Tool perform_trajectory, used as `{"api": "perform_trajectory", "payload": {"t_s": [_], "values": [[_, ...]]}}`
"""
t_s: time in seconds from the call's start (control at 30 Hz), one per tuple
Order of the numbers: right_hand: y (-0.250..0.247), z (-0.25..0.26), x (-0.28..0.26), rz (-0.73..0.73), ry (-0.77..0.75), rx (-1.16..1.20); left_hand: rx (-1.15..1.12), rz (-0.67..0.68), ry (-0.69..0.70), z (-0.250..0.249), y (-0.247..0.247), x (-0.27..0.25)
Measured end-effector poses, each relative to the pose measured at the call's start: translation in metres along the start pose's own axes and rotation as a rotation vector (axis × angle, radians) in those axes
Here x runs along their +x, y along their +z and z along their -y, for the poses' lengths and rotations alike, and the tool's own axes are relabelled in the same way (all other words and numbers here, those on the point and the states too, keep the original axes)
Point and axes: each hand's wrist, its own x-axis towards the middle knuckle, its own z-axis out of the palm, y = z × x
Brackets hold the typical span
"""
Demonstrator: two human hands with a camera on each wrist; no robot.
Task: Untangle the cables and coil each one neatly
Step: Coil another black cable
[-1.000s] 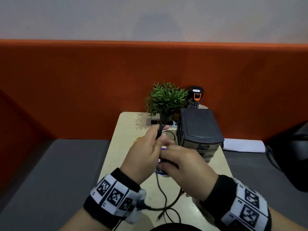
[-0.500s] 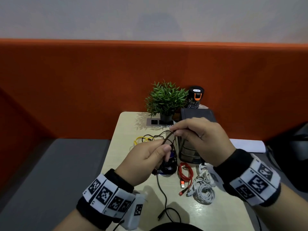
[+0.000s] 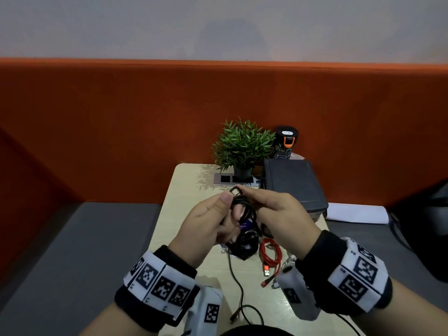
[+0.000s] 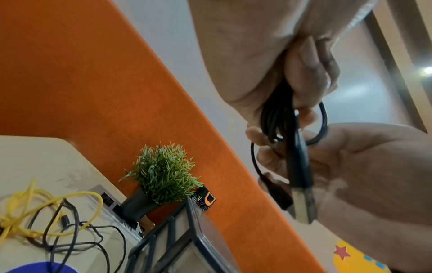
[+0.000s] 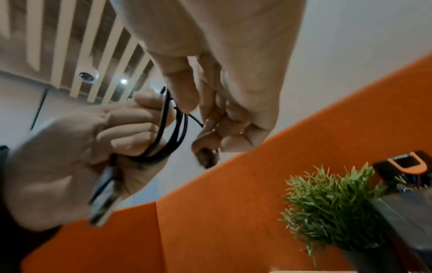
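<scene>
My left hand [image 3: 210,223] has its fingers [image 4: 304,77] curled round a small bundle of loops of the thin black rubber-coated cable [image 3: 243,209], thumb pressed on top, held up in the air above the pale wooden surface [image 3: 184,202], roughly btwn me and the small green artificial plant in a dark pot [image 3: 242,147]. My right hand [image 3: 282,215] pinches the loose tail of that same cable, w/ the small dark plug end [image 4: 279,194] poking out below the fingertips [image 5: 210,140]. Risks as I judge them: the loops are only clamped at one side, so if my left thumb eases off while the right pulls the tail round, the coil prob springs open and I'm back to a mess; pulling too hard could also kink the thin wire at the plug. The flat silver USB plug [image 4: 304,206] hangs free under my left palm and could snag the next wrap. The bundle's long axis runs approx top-to-bottom in the head view, loop tops pointing up and away from me, the USB plug pointing down toward the surface. Further out, a yellow cable knotted w/ another dark cable [image 4: 46,212] lies still tangled on the surface, so plenty remains; a coiled red braided cable [image 3: 270,255] sits just beside a black coiled bundle [image 3: 243,246] below my hands, and a dark grey plastic drawer unit [image 3: 293,183] stands at right.
</scene>
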Motion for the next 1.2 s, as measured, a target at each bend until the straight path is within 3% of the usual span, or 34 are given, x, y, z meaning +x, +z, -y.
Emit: {"api": "perform_trajectory", "payload": {"t_s": [0.1, 0.17, 0.27, 0.43, 0.6, 0.8, 0.9, 1.03, 1.2], "values": [[-0.002, 0.0, -0.005, 0.141, -0.036, 0.281, -0.1, 0.002, 0.0, -0.004, -0.002, 0.002], [0.0, 0.001, -0.008, 0.187, -0.06, 0.269, -0.117, 0.006, -0.02, -0.007, -0.002, 0.002], [0.005, 0.001, -0.008, 0.1, -0.068, 0.113, -0.096, 0.035, -0.046, -0.005, -0.001, 0.003], [0.009, -0.01, -0.003, -0.053, -0.031, 0.032, -0.033, 0.087, 0.025, 0.002, 0.001, 0.005], [0.004, -0.008, -0.001, -0.049, 0.038, 0.088, 0.336, -0.082, 0.099, 0.003, -0.012, 0.01], [0.002, -0.013, 0.001, 0.012, 0.065, 0.162, 0.844, -0.097, 0.257, 0.006, -0.022, 0.012], [0.002, -0.014, 0.001, 0.059, 0.066, 0.201, 0.919, -0.094, 0.299, 0.009, -0.023, 0.013], [0.003, -0.012, -0.001, 0.124, 0.111, 0.417, 1.033, -0.093, 0.334, 0.009, -0.025, 0.016], [0.003, -0.012, 0.0, 0.132, 0.074, 0.47, 1.146, -0.072, 0.324, 0.01, -0.026, 0.016]]}}
